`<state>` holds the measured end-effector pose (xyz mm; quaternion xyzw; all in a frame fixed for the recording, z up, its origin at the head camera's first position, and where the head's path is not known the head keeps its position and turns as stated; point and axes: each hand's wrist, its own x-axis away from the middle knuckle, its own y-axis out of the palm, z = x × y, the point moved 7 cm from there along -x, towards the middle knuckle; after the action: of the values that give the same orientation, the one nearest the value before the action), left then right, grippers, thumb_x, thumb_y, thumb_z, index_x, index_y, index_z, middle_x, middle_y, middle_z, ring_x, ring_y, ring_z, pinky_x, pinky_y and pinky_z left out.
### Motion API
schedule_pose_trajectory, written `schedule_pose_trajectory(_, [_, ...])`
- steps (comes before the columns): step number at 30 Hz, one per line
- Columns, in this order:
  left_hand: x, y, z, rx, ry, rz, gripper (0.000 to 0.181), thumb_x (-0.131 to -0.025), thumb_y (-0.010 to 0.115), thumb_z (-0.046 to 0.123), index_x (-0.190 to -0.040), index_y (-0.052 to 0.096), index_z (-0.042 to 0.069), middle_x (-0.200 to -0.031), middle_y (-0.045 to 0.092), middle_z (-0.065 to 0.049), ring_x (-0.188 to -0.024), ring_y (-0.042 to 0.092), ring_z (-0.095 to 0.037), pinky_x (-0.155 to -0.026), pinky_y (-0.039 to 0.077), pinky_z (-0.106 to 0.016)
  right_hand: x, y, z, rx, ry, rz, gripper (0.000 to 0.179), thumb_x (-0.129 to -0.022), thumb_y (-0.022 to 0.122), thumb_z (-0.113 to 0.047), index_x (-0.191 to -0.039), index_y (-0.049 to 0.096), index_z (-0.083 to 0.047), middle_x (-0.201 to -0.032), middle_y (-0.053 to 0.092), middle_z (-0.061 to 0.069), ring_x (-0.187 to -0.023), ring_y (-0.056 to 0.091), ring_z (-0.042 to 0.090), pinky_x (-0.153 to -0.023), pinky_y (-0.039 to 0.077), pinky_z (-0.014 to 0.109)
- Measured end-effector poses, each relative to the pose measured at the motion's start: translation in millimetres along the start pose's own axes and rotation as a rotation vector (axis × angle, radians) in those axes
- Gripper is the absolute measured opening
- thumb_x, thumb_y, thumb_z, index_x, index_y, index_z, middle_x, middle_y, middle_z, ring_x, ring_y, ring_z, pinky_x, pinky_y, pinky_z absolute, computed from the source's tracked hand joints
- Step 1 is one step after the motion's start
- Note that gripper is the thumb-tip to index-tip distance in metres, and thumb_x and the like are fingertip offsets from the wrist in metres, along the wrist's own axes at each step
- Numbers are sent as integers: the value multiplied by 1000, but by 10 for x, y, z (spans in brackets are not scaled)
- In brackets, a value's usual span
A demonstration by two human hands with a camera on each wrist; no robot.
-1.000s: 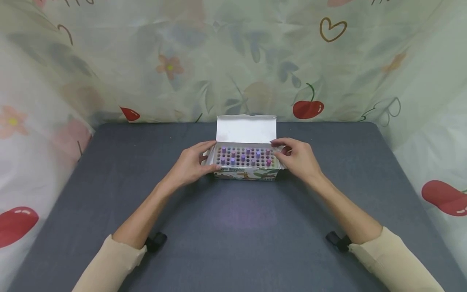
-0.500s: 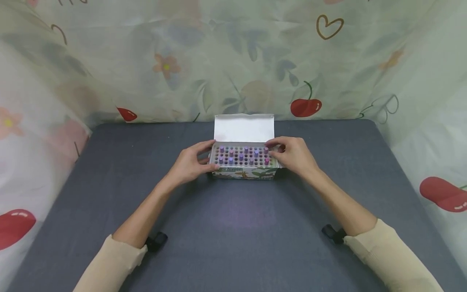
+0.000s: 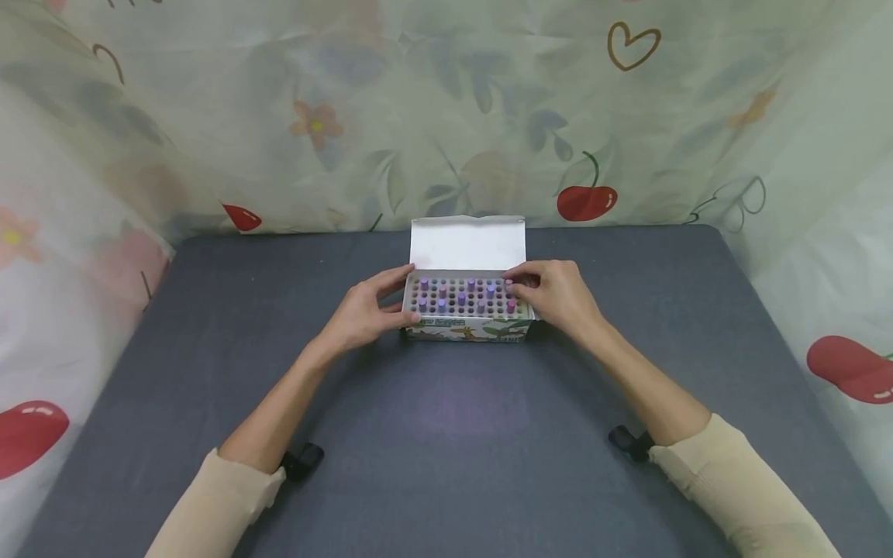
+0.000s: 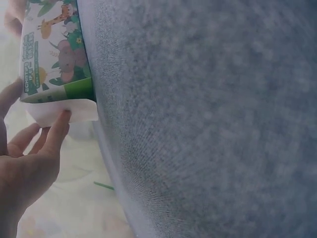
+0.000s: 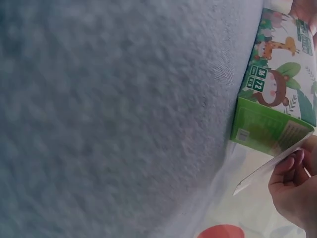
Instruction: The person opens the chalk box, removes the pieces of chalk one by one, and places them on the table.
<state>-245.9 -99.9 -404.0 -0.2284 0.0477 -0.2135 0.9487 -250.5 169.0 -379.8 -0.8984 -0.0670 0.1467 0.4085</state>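
Purple peg [image 3: 508, 284], at the far right corner of the box [image 3: 469, 332], looks pinched by our right hand [image 3: 558, 294], while our left hand [image 3: 356, 314] grips the box's left end. We seem to be handling single pegs; the next move calls for a steady box. We count ten raised pegs, one box, one lid [image 3: 467, 244], near the middle of the table's [image 3: 460, 473] far edge.

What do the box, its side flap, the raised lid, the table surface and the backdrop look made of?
Box: likely printed cardboard, slight sheen; crisp folded edges.
Side flap: thin white board, apparently matte; thin edge.
Raised lid: probably the same board; plain white inside.
Table surface: perhaps matte gray fabric; fine grain.
Backdrop: thin printed sheeting, wrinkled; cloth or plastic unclear.
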Motion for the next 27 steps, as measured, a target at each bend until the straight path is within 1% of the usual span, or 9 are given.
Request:
schedule_pose_trajectory(3, [-9,7,6,8,-1,-3,78,-86,78,9,-153,39,12,-157,35,-9,-141,40,-27,-102,47,-37,16,-6,33,-42,17,41,15,-89,77,-17,-101,79,-10,-77,71,1,-61,52,16,-54,40,30])
schedule_pose_trajectory(7, [-23,22,0,19,-12,-8,78,-87,76,4,-154,35,6,-158,32,-14,-143,37,-33,-104,45,-44,32,-18,50,-73,23,93,16,-88,78,-18,-101,79,-9,-77,70,2,-62,50,17,-55,38,29])
schedule_pose_trajectory(11, [-21,29,2,20,-15,-10,78,-88,75,3,-154,34,4,-159,31,-15,-143,35,-35,-105,44,-45,48,-15,34,-65,5,104,16,-89,77,-19,-102,77,-9,-76,68,2,-63,50,17,-55,38,28])
schedule_pose_trajectory(14, [-3,19,15,13,-10,-4,78,-87,77,6,-154,36,7,-159,32,-12,-142,37,-32,-105,44,-41,52,-8,26,-65,-3,89,15,-91,75,-19,-101,73,-9,-78,68,2,-65,52,16,-57,39,29])
schedule_pose_trajectory(16, [7,16,19,12,-6,-5,78,-87,77,9,-154,37,10,-159,32,-9,-142,38,-30,-104,45,-39,48,-4,22,-68,-2,67,15,-92,74,-19,-101,69,-9,-82,70,1,-67,56,16,-60,42,30])
schedule_pose_trajectory(19, [13,21,25,6,2,-13,78,-88,78,12,-154,37,13,-159,33,-6,-142,38,-28,-103,46,-36,41,1,2,-26,-14,22,15,-96,69,-20,-104,64,-9,-86,72,2,-69,62,15,-61,44,32])
schedule_pose_trajectory(22, [14,24,27,0,6,-17,79,-88,78,14,-155,36,13,-159,33,-6,-142,38,-27,-103,46,-35,29,7,-56,45,-52,-33,16,-99,63,-19,-107,55,-8,-86,73,2,-68,64,15,-60,44,33])
schedule_pose_trajectory(24, [16,22,29,-10,4,-15,79,-88,78,15,-155,36,14,-159,33,-5,-142,38,-27,-102,47,-36,16,5,-92,83,-80,-55,17,-101,60,-19,-109,50,-8,-86,72,2,-67,64,15,-58,43,33])
schedule_pose_trajectory(27, [16,24,25,-17,-5,-17,79,-88,77,15,-155,36,14,-159,32,-5,-142,38,-27,-102,47,-36,11,-3,-126,88,-95,-72,16,-103,56,-18,-111,47,-8,-86,72,1,-63,62,14,-55,42,33])
